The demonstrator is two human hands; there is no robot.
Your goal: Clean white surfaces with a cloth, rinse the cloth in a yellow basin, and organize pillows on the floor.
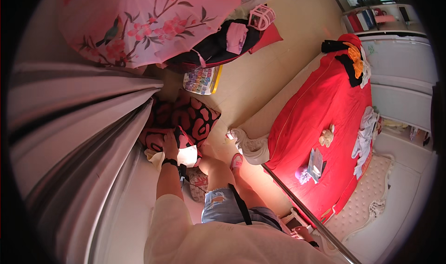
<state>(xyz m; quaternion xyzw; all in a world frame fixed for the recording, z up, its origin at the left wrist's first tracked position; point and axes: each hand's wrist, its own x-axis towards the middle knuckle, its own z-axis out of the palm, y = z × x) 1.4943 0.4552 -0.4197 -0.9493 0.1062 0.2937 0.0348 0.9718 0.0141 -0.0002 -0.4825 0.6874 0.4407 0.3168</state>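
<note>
My left hand [170, 146], with a black band at the wrist, reaches forward onto a black-and-pink patterned cushion or folded fabric [200, 116]. Its fingers lie on the fabric; whether they grip it is not clear. A brightly lit, pale piece [188, 156] is just right of that hand, with pale cloth [154, 157] at its left. My right hand [300, 233] hangs low at my side, fingers apart and nothing visible in it, near a small white-framed piece of furniture [296, 218]. Below my left hand, a patterned reddish item [198, 184] lies beside my leg.
Long grey curtains [87, 124] hang at left. A pink floral parasol [150, 23] covers the upper left, near a dark padded seat [209, 48]. Rightward stand a bed with a red cover [313, 117], its white carved post [251, 147] and a metal pole [310, 215].
</note>
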